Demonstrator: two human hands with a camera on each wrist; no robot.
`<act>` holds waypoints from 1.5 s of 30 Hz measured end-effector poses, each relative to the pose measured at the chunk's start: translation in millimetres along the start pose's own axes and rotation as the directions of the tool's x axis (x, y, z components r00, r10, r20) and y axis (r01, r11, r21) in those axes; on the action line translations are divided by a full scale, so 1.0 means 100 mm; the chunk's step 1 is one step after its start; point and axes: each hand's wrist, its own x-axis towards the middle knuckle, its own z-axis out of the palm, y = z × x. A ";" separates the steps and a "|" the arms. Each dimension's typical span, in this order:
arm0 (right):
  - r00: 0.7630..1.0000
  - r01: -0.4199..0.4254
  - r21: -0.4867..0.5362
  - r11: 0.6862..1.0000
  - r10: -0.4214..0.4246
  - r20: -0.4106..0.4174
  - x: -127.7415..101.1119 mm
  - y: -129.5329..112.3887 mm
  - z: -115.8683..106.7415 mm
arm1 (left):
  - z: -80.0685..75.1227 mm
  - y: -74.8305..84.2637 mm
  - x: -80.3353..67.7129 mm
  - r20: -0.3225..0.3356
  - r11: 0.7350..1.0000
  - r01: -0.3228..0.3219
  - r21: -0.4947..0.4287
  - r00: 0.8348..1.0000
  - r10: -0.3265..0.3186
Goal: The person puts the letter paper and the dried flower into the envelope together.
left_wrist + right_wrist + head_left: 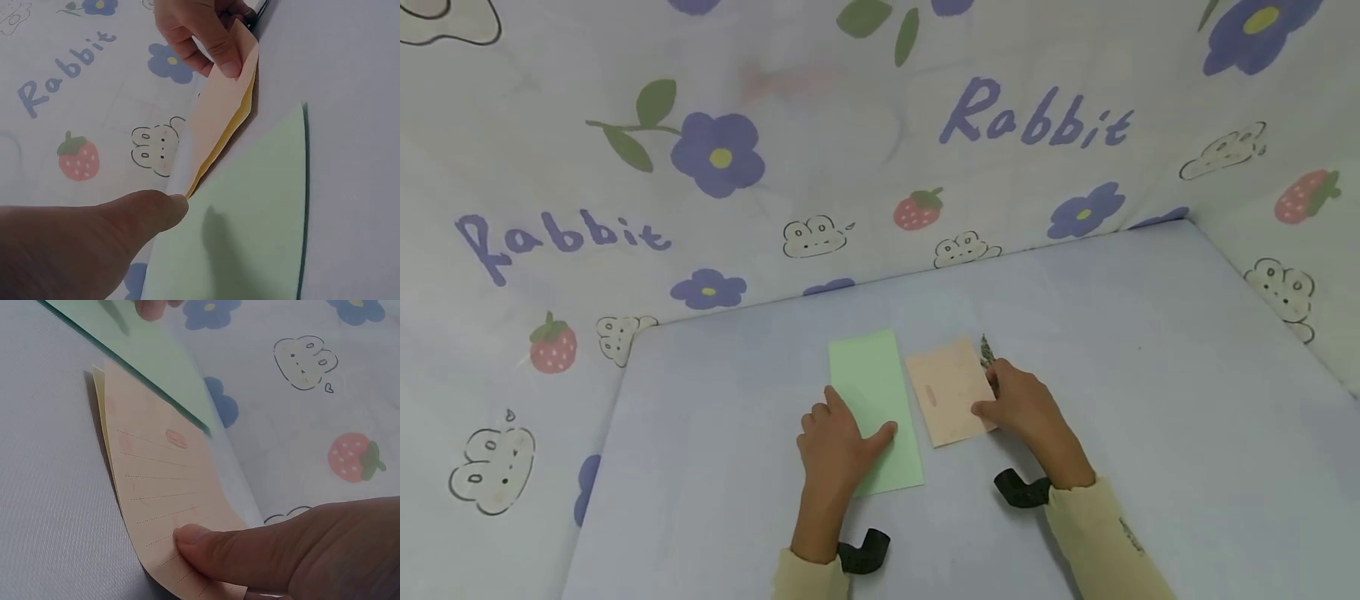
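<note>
Head view: a pale lilac desk stands inside walls of printed cloth with purple flowers, strawberries and the word "Rabbit". A folded light-green rectangular paper sheet lies flat near the middle of the desk. The left hand rests on its lower left part, fingers straight and flat, thumb extended across the sheet; nothing is gripped. Just right of the green sheet lies a folded peach-coloured lined paper sheet. The right hand pinches its right edge between thumb and fingers. A small dark patterned object shows just beyond the right hand; its kind cannot be told. Black straps sit at both wrists, with cream sleeves behind.

Left wrist view: the left thumb lies at the edge of the green sheet. The peach sheet is raised at its far side, a yellow inner layer showing, with the right hand holding its upper edge.

Right wrist view: the right thumb presses on the printed dotted lines of the peach sheet. The green sheet lies beyond it.
</note>
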 end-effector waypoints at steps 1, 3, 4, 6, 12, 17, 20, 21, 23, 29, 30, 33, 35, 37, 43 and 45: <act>1.000 -0.001 -0.004 1.000 0.001 0.000 0.00 -0.01 0.00 | 0.00 0.02 0.00 0.011 1.000 0.007 0.016 1.000 -0.007; 1.000 0.000 -0.005 1.000 0.000 -0.001 0.02 -0.03 0.00 | -0.01 0.07 0.02 0.028 0.999 0.018 0.037 0.999 -0.019; 1.000 0.000 -0.008 1.000 0.000 -0.004 0.02 -0.04 0.00 | -0.02 0.09 0.04 0.038 0.999 0.022 0.046 0.999 -0.024; 1.000 0.000 -0.009 1.000 0.000 -0.011 0.03 -0.05 -0.01 | -0.04 0.15 0.07 0.059 0.997 0.025 0.076 0.998 -0.029; 0.999 -0.019 -0.030 0.999 0.018 -0.031 0.04 -0.06 -0.06 | -0.04 0.31 0.17 0.099 0.975 0.018 0.219 0.994 -0.041; 0.999 -0.026 -0.040 0.999 0.024 -0.027 0.04 -0.05 -0.07 | 0.03 0.41 0.18 0.127 0.950 0.025 0.311 0.990 -0.067; 0.999 -0.027 -0.037 0.999 0.026 -0.023 0.04 -0.03 -0.05 | 0.05 0.46 0.18 0.144 0.941 0.029 0.338 0.986 -0.083; 0.999 -0.029 -0.034 0.999 0.028 -0.022 0.03 -0.02 -0.04 | 0.04 0.48 0.18 0.153 0.938 0.031 0.346 0.984 -0.089; 0.999 -0.031 -0.030 0.999 0.031 -0.024 0.03 -0.02 -0.03 | 0.03 0.51 0.19 0.171 0.933 0.034 0.357 0.980 -0.101; 0.999 -0.025 -0.033 0.999 0.024 -0.038 0.04 -0.02 -0.02 | -0.04 0.51 0.19 0.203 0.944 0.033 0.329 0.974 -0.105; 0.999 -0.022 -0.034 0.999 0.020 -0.035 0.04 -0.02 -0.02 | -0.05 0.50 0.19 0.201 0.947 0.035 0.319 0.974 -0.104; 1.000 -0.012 -0.038 0.999 0.012 -0.018 0.05 -0.03 -0.02 | -0.07 0.45 0.20 0.212 0.950 0.036 0.311 0.971 -0.106; 1.000 -0.011 -0.035 0.999 0.011 -0.009 0.04 -0.03 -0.02 | -0.08 0.40 0.19 0.215 0.956 0.031 0.291 0.972 -0.096; 1.000 -0.012 -0.031 0.999 0.012 -0.006 0.04 -0.03 -0.02 | -0.09 0.35 0.19 0.218 0.965 0.018 0.263 0.973 -0.078; 1.000 -0.006 -0.018 1.000 0.006 0.008 0.02 -0.02 0.01 | -0.15 0.19 0.14 0.214 0.993 0.001 0.120 0.976 -0.027; 1.000 -0.008 -0.012 1.000 0.009 0.020 0.02 -0.01 0.03 | -0.17 0.13 0.11 0.209 0.997 -0.002 0.074 0.978 -0.014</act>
